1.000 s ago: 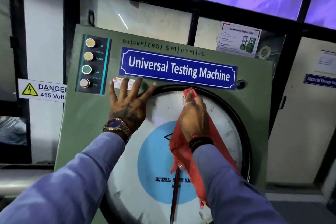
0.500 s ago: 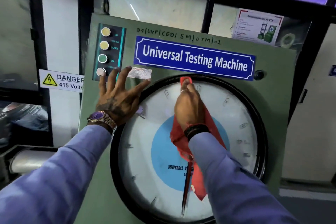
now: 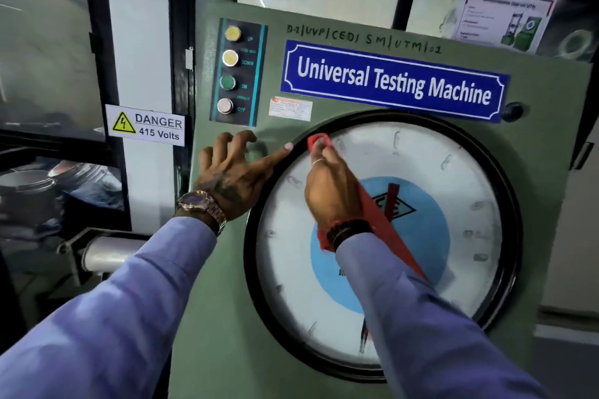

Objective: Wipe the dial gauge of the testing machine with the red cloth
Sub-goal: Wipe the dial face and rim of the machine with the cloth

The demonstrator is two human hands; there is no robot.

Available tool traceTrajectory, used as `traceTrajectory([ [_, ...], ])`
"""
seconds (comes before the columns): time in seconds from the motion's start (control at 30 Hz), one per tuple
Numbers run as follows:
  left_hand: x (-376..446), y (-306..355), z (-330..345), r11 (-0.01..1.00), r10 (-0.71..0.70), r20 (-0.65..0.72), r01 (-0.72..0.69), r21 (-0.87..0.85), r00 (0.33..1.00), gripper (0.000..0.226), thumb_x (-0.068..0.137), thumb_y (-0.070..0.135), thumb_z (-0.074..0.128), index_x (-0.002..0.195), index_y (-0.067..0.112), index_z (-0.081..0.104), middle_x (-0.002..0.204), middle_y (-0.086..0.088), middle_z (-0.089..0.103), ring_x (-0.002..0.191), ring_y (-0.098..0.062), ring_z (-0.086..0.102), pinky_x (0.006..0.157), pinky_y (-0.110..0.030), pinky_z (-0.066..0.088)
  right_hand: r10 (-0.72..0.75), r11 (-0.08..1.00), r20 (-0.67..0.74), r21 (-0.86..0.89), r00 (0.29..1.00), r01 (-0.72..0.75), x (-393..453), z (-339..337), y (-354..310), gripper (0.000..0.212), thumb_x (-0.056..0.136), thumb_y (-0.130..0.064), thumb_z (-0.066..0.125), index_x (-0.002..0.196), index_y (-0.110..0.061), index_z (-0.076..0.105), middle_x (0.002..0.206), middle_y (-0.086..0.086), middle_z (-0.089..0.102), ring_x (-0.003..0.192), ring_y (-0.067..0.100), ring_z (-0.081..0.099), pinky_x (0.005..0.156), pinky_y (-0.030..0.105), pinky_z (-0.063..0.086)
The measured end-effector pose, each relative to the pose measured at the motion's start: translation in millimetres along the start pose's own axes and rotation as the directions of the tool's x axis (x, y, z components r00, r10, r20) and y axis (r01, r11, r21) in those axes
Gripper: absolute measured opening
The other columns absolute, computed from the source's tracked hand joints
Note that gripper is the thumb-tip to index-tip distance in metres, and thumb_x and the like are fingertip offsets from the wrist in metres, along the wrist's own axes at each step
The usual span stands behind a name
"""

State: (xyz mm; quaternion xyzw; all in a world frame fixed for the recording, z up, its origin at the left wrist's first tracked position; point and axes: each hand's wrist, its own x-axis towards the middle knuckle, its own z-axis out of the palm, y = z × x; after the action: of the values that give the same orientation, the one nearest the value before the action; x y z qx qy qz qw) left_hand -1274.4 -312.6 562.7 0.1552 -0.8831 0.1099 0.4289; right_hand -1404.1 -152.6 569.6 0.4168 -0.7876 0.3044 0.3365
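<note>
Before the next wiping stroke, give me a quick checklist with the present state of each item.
1. Red cloth gripped in the right hand: ok, pinched at its top end.
2. Cloth against the round white dial gauge with the black rim: ok, at the upper left edge of the face.
3. Left hand off the glass: ok, it rests on the green metal panel, thumb tip at the rim.
4. Left hand away from the four round push buttons: ok, just below them.
5. Glass clean on the right side: cannot tell, glare and blur.
</note>
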Motion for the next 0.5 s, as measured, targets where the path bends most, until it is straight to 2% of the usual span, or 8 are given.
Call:
traceTrajectory([
  [0.1,-8,-2,0,1.0,-0.004,0.032,0.005,-0.023,0.999,0.054,0.106,0.061,0.035,0.158,0.069,0.025,0.139,-0.009,0.047,0.119,-0.041,0.048,0.09,-0.053,0.044,-0.135,0.99,0.054,-0.019,0.989,0.137,-33,19,-17,0.064,0.09,-0.001,0.027,0.15,0.011,0.047,0.146,0.029,0.059,0.134,0.04,0.061,0.117,0.039,0.045],
  [0.17,-11,-4,-2,0.999,-0.008,0.063,0.01,-0.033,0.998,0.054,0.104,0.065,0.029,0.158,0.07,0.023,0.137,-0.009,0.048,0.117,-0.041,0.049,0.089,-0.053,0.044,-0.185,0.982,0.054,-0.027,0.981,0.186,-39,18,-20,0.066,0.088,-0.001,0.024,0.149,0.012,0.049,0.145,0.03,0.06,0.132,0.042,0.062,0.114,0.042,0.048],
  [0.23,-14,-3,-3,0.999,-0.018,0.097,0.022,-0.04,0.995,0.056,0.103,0.065,0.027,0.157,0.072,0.019,0.138,-0.009,0.048,0.118,-0.041,0.049,0.09,-0.053,0.044,-0.162,0.985,0.126,-0.035,0.979,0.168,-33,3,-19,0.065,0.093,0.003,0.029,0.158,0.004,0.039,0.155,0.024,0.052,0.137,0.04,0.056,0.116,0.042,0.046],
  [0.33,-21,-3,-6,0.998,-0.055,0.138,0.056,-0.005,0.989,0.06,0.106,0.056,0.041,0.156,0.074,0.013,0.151,-0.008,0.042,0.131,-0.044,0.044,0.098,-0.059,0.043,-0.077,0.997,0.135,-0.008,0.988,0.079,-27,-6,-21,0.066,0.099,0.001,0.037,0.164,-0.004,0.03,0.164,0.016,0.042,0.145,0.034,0.048,0.119,0.037,0.039],
  [0.37,-25,-3,-6,0.997,-0.072,0.155,0.07,0.017,0.985,0.064,0.106,0.054,0.045,0.155,0.075,0.009,0.159,-0.008,0.036,0.14,-0.047,0.038,0.104,-0.063,0.04,-0.074,0.997,0.127,-0.013,0.989,0.076,-29,-4,-25,0.064,0.099,0.001,0.037,0.163,-0.003,0.031,0.164,0.015,0.042,0.146,0.032,0.047,0.119,0.035,0.038],
  [0.43,-31,-5,-7,0.994,-0.109,0.222,0.101,0.047,0.969,0.066,0.108,0.057,0.042,0.153,0.077,-0.001,0.177,-0.005,0.01,0.16,-0.051,0.01,0.119,-0.072,0.026,-0.078,0.996,0.134,0.06,0.988,0.07,-40,14,-27,0.058,0.102,-0.005,0.033,0.159,-0.002,0.041,0.16,0.015,0.05,0.143,0.032,0.051,0.117,0.036,0.042],
  [0.5,-35,-4,-8,0.991,-0.134,0.273,0.124,0.053,0.953,0.065,0.109,0.06,0.036,0.152,0.079,-0.01,0.181,0.003,-0.014,0.163,-0.048,-0.018,0.127,-0.074,0.007,-0.039,0.971,0.199,0.238,0.979,-0.009,-65,32,-29,0.053,0.11,-0.023,0.024,0.152,-0.009,0.053,0.154,0.009,0.058,0.142,0.028,0.054,0.118,0.037,0.044],
])
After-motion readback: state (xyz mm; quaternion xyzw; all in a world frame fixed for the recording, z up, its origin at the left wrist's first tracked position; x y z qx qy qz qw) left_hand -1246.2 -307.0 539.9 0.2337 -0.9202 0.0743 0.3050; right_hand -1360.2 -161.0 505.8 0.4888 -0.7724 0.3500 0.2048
